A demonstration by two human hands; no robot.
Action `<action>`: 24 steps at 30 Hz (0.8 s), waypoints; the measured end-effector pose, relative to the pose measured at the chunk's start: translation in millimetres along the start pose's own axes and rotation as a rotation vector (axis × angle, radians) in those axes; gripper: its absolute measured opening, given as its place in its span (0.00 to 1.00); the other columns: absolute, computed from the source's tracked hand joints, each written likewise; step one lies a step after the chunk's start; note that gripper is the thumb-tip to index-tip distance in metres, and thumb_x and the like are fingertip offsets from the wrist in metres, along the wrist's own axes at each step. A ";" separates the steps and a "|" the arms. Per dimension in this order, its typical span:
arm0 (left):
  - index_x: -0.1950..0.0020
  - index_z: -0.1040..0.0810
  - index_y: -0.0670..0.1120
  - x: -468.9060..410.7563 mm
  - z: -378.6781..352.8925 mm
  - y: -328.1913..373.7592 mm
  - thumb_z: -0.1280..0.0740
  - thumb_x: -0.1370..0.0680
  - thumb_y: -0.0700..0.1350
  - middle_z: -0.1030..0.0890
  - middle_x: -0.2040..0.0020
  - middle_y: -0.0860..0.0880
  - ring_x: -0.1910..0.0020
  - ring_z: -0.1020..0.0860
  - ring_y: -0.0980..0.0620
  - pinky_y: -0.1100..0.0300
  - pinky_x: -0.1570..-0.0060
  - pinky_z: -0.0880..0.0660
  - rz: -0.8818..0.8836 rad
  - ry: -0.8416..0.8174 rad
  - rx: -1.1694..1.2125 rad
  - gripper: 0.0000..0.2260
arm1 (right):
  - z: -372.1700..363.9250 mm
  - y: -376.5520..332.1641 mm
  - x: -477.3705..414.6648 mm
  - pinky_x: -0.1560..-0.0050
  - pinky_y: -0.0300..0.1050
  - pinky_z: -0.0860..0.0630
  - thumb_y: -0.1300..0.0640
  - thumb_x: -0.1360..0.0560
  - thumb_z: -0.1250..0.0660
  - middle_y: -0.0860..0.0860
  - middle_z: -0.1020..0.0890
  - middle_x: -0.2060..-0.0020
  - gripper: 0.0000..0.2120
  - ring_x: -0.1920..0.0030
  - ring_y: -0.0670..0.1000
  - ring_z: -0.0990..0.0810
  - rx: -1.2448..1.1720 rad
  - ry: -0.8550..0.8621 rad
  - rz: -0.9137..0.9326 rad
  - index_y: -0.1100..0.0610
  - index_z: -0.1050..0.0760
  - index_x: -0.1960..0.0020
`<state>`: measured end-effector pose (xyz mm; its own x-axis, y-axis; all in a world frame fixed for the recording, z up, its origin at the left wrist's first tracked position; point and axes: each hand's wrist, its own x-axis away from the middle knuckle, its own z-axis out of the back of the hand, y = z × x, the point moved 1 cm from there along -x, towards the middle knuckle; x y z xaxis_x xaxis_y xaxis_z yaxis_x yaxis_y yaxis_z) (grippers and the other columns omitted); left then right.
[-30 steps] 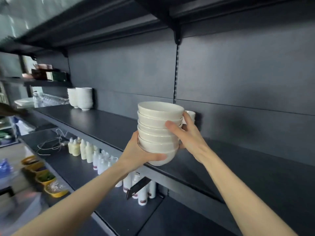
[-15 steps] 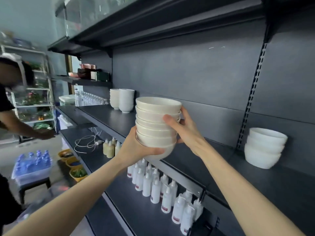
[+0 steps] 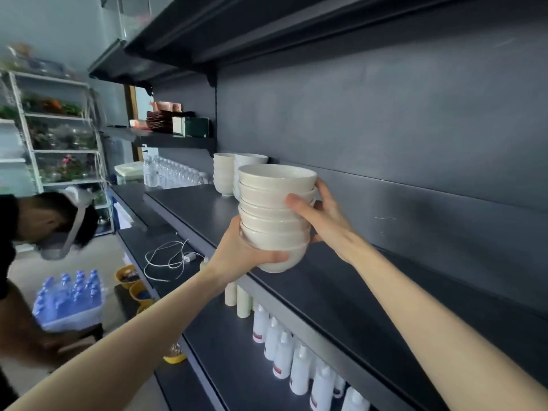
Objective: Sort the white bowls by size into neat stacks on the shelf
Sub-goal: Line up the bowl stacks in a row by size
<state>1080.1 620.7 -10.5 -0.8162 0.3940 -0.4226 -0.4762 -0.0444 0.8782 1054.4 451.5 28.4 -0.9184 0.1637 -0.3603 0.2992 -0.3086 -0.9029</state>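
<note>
The dark shelf [image 3: 341, 280] ran along the wall, and over its front part we held a stack of white bowls [image 3: 275, 215] upright. Our left hand [image 3: 243, 253] cupped the bottom bowl, thumb curled across its front. Our right hand [image 3: 323, 221] gripped the side, thumb pressed mid-stack and fingers wrapped behind. Two more bowl stacks [image 3: 225, 173] stood farther back on the same shelf.

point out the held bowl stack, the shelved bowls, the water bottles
held bowl stack [image 3: 271, 222]: head view, a middle bowl's wall
shelved bowls [image 3: 223, 176]: head view, left stack's side
water bottles [image 3: 166, 175]: head view, middle of row
</note>
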 end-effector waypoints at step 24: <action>0.38 0.25 0.50 -283.1 51.1 -191.1 0.21 0.38 0.32 0.16 0.46 0.56 0.46 0.19 0.60 0.69 0.54 0.24 -0.073 -0.530 0.236 0.32 | -61.6 116.1 -216.7 0.53 0.47 0.19 0.39 0.38 0.28 0.43 0.21 0.40 0.41 0.41 0.44 0.21 0.063 0.442 -0.156 0.43 0.38 0.28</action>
<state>1418.9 564.6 -47.3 -0.4800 0.7967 -0.3672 -0.3892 0.1818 0.9030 1304.1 437.9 -12.7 -0.7489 0.5915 -0.2987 0.1373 -0.3025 -0.9432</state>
